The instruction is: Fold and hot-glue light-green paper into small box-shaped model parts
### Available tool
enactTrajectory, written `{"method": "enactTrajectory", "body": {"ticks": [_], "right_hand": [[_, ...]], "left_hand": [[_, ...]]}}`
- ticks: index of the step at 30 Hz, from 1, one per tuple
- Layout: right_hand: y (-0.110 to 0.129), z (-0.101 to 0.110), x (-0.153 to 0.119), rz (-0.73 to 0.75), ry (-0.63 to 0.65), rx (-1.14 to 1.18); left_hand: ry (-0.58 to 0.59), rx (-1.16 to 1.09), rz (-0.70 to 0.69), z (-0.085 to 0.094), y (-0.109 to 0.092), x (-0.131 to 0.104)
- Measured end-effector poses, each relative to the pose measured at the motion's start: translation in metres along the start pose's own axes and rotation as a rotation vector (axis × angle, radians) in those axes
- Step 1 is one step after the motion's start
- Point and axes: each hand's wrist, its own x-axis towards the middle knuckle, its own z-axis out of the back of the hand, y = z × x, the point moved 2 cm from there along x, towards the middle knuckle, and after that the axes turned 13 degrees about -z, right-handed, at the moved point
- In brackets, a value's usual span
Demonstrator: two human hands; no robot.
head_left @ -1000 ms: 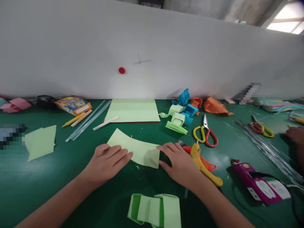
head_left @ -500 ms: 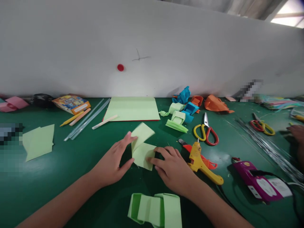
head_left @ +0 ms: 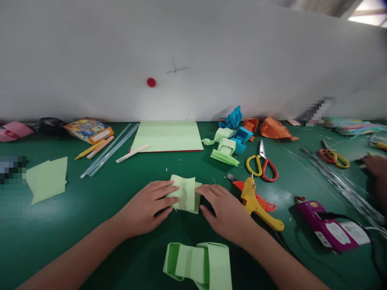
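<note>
A small piece of pale green paper (head_left: 186, 193) lies folded over on the green table, its top layer ending short of the right edge of the layer beneath. My left hand (head_left: 154, 207) rests with stretched fingers flat on its left side. At the paper's right edge, my right hand (head_left: 222, 209) touches the lower layer with its fingertips, the thumb apart from the index finger. Nearer to me, between my forearms, sits a folded pale green paper piece (head_left: 193, 262) with open box-like loops.
Right of my hands lie a yellow glue gun (head_left: 252, 205), a red cutter (head_left: 238, 185) and scissors (head_left: 262, 163). A purple device (head_left: 329, 225) with cables is farther right. Behind are a pale green sheet (head_left: 167, 137) and folded papers (head_left: 226, 147). Another person's hand (head_left: 373, 163) shows at far right.
The raised flap of the green paper has been folded down to the right onto the lower part. My left hand has lowered and now lies flat on it.
</note>
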Motion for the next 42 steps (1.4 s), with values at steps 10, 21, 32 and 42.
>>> {"method": "enactTrajectory", "body": {"ticks": [10, 21, 32, 42], "right_hand": [[-0.011, 0.002, 0.002, -0.09, -0.077, 0.036], [-0.017, 0.008, 0.001, -0.139, -0.05, 0.04], [-0.012, 0.011, -0.002, 0.014, 0.001, -0.016], [-0.014, 0.005, -0.001, -0.011, -0.03, 0.023]], "left_hand": [[0.158, 0.01, -0.051, 0.006, -0.005, 0.002], [0.191, -0.055, -0.076, 0.007, -0.004, 0.003], [0.211, -0.074, -0.079, 0.009, -0.005, 0.006], [0.221, -0.084, -0.078, 0.008, -0.004, 0.006]]}}
